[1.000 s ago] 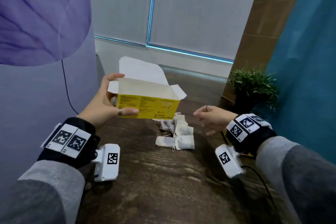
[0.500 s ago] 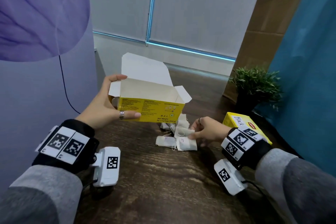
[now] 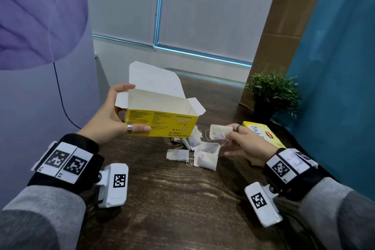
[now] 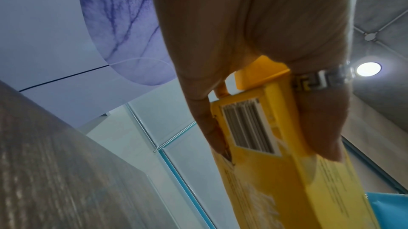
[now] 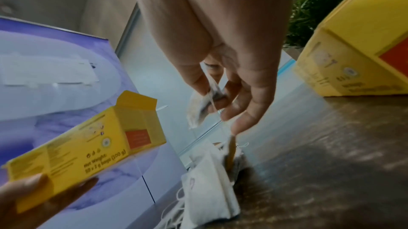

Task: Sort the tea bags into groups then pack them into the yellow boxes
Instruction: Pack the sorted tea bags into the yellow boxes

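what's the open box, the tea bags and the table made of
Open box: thin card, printed yellow outside, bare white inside, creased flaps. Tea bags: soft white filter paper, dark contents showing through, with strings. Table: dark wood grain, possibly laminate.

Dim cool light, blurred wrist views

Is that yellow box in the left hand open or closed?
Open: the yellow box has its lid and side flaps raised, its pale inside showing. The left hand grips its end.
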A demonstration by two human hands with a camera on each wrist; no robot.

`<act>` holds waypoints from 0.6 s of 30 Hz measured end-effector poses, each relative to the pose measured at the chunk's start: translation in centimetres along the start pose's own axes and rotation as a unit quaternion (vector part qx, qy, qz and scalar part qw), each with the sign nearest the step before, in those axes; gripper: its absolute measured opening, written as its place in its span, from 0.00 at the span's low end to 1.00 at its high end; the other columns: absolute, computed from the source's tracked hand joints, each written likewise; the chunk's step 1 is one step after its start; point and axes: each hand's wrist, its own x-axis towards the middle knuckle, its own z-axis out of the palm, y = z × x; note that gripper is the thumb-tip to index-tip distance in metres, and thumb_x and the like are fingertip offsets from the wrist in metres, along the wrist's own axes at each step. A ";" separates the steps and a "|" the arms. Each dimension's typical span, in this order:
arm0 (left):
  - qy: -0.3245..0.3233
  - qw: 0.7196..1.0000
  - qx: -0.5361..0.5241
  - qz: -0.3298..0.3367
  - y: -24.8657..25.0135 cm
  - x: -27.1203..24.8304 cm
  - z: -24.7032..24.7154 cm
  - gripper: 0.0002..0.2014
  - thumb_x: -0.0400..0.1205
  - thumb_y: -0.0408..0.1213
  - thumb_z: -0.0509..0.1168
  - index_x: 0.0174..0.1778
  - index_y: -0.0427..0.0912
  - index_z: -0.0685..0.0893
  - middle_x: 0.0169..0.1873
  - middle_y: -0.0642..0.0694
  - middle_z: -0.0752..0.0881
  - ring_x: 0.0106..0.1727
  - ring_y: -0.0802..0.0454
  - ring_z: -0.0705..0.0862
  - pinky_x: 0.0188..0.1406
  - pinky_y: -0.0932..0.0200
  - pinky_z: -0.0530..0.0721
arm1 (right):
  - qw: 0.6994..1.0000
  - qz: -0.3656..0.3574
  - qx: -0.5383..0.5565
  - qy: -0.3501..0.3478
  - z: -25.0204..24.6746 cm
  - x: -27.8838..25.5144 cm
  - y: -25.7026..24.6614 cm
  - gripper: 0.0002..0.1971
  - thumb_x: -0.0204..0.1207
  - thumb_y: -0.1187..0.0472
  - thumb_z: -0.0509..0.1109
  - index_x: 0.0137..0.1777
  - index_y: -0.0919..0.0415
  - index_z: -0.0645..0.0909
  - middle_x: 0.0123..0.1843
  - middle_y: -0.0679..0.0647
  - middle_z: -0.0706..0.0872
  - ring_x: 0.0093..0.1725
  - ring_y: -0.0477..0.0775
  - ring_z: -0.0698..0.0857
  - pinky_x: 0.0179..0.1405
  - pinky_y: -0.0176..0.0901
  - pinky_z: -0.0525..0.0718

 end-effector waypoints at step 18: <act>-0.014 0.999 -0.029 0.021 -0.7 0.5 -0.2 0.51 0.37 0.57 0.84 0.57 0.78 0.69 0.67 0.48 0.75 0.51 0.62 0.87 0.46 0.66 0.87 | 0.917 0.071 -0.383 -0.092 2.2 1.4 0.6 0.29 0.63 0.56 0.82 0.58 0.54 0.67 0.44 0.45 0.75 0.42 0.45 0.78 0.27 0.36 0.81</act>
